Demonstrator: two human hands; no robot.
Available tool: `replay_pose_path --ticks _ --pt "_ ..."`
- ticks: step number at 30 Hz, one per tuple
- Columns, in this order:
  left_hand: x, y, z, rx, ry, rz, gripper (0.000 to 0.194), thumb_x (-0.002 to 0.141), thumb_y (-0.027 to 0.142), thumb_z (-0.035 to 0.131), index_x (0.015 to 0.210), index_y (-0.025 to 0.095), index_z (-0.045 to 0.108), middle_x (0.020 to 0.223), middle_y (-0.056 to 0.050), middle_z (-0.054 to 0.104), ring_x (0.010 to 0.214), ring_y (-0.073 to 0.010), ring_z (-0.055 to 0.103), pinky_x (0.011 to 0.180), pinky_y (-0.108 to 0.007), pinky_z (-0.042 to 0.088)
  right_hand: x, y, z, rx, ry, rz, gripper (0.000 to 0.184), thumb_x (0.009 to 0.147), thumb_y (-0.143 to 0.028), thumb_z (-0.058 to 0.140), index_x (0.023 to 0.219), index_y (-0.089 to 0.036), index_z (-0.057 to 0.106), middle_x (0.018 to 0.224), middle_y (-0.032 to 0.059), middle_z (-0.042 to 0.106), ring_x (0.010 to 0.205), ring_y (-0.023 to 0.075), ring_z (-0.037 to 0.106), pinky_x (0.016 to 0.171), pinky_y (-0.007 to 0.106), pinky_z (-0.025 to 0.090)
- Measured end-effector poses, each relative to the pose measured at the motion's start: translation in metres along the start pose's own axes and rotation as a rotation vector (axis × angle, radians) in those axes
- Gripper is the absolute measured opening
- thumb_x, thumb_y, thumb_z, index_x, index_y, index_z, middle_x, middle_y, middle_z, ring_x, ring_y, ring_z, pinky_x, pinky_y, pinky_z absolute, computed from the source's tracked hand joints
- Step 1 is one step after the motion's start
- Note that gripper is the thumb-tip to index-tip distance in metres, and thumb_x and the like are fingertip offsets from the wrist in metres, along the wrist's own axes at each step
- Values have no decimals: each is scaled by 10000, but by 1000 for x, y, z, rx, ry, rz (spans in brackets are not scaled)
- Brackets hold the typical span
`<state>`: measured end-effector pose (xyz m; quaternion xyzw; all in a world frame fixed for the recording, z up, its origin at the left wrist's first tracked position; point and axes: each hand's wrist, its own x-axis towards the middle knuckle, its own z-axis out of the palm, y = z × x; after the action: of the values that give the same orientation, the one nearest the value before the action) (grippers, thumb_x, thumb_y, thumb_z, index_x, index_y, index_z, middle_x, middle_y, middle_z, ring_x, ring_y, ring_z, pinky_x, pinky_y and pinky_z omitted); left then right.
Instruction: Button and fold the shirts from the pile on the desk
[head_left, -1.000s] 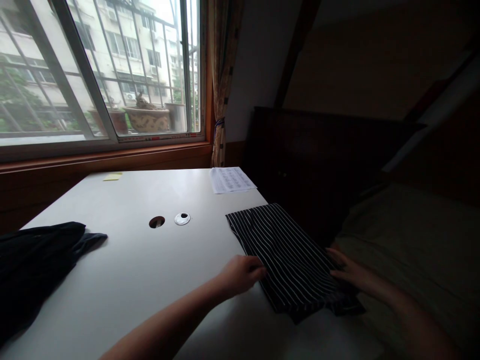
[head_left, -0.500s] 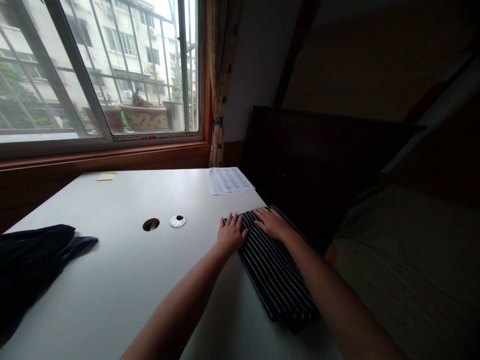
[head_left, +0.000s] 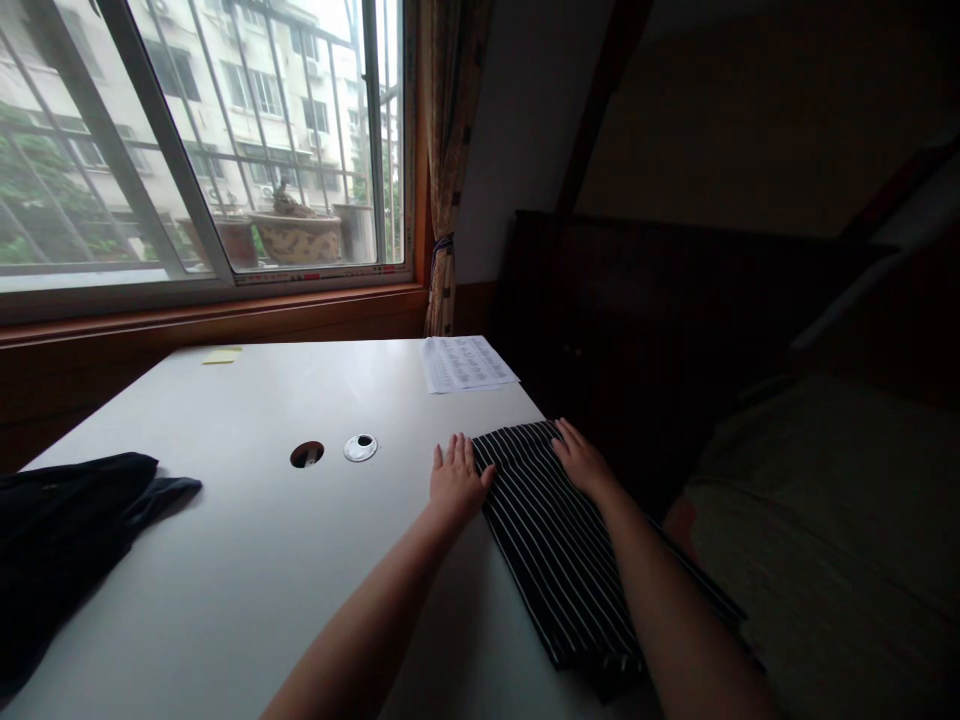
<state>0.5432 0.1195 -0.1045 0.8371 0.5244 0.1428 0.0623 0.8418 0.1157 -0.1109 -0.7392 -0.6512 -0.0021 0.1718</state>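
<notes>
A folded black cloth with thin white stripes lies along the right side of the white table. My left hand rests flat at its far left corner, fingers spread mostly on the tabletop and thumb touching the cloth. On the far right edge of the cloth lies my right hand, its fingers stretched out and pointing away from me. My right forearm covers part of the cloth, and some fabric shows beyond that arm.
Printed sheets lie at the far right corner of the table. A dark garment is at the left. Further in are a cable hole, a round silver cover and yellow sticky notes. A bed stands to the right.
My hands have moved apart: the right one has slid to the cloth's right edge, the left one slightly off it onto the table. More of the striped top now shows between them.
</notes>
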Motion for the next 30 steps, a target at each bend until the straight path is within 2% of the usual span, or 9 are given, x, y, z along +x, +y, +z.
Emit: replay_pose_path --ticks 4,11,14,18,22,24,26,28,30 --pt "-4 -3 1 10 -11 -30 792 1012 624 178 1570 73 287 1638 -168 239 1540 -296 170 1242 -556 114 -5 11 1 11 34 56 628 1029 -456 229 1554 -130 341 1584 140 401 1471 281 361 1208 480 310" --pt "-7 -4 0 23 12 -15 781 1013 625 179 1577 94 275 1647 -148 222 1544 -280 155 1246 -545 98 -29 27 -14 -46 66 63 621 1010 -436 269 1519 -106 402 1567 143 428 1477 307 340 1207 525 281" --pt "-9 -4 1 32 24 -9 783 1016 621 168 1577 85 271 1646 -152 222 1547 -273 146 1248 -541 96 -49 31 -24 -75 80 61 614 997 -387 284 1513 -78 403 1580 164 400 1484 324 319 1200 560 270" --pt "-9 -4 -3 33 28 -12 784 1020 609 184 1572 59 268 1640 -168 235 1545 -277 154 1247 -535 117 -85 31 -40 -137 131 15 595 973 -318 317 1525 -110 391 1609 132 357 1503 315 282 1211 563 244" --pt "-10 5 -17 -7 55 -56 737 1030 545 259 1571 44 256 1651 -173 192 1547 -303 127 1242 -553 129 -124 9 -57 -133 129 -57 595 992 -377 328 1540 -148 375 1627 109 322 1516 289 257 1222 550 229" --pt "-18 20 -27 -41 112 27 697 1031 488 306 1566 44 267 1661 -163 162 1553 -299 74 1249 -557 83 -143 -8 -63 -80 60 -120 604 999 -441 362 1552 -200 361 1637 73 300 1520 271 248 1232 531 224" --pt "-31 41 -33 -105 140 202 650 1028 445 338 1554 66 309 1663 -144 177 1557 -285 49 1256 -542 37 -161 -25 -65 -21 -36 -180 612 998 -488 404 1558 -246 358 1644 43 276 1521 261 244 1240 512 229" --pt "-49 65 -34 -200 100 370 632 1025 443 351 1544 84 340 1653 -140 227 1555 -285 80 1258 -541 53 -179 -38 -64 16 -119 -201 609 997 -507 426 1555 -270 366 1641 31 275 1518 263 251 1239 518 238" --pt "-65 83 -29 -273 33 444 657 1019 472 358 1549 83 333 1642 -153 252 1547 -306 128 1249 -561 103 -196 -44 -60 25 -165 -192 598 997 -516 433 1546 -285 383 1630 28 299 1512 274 265 1233 545 245"
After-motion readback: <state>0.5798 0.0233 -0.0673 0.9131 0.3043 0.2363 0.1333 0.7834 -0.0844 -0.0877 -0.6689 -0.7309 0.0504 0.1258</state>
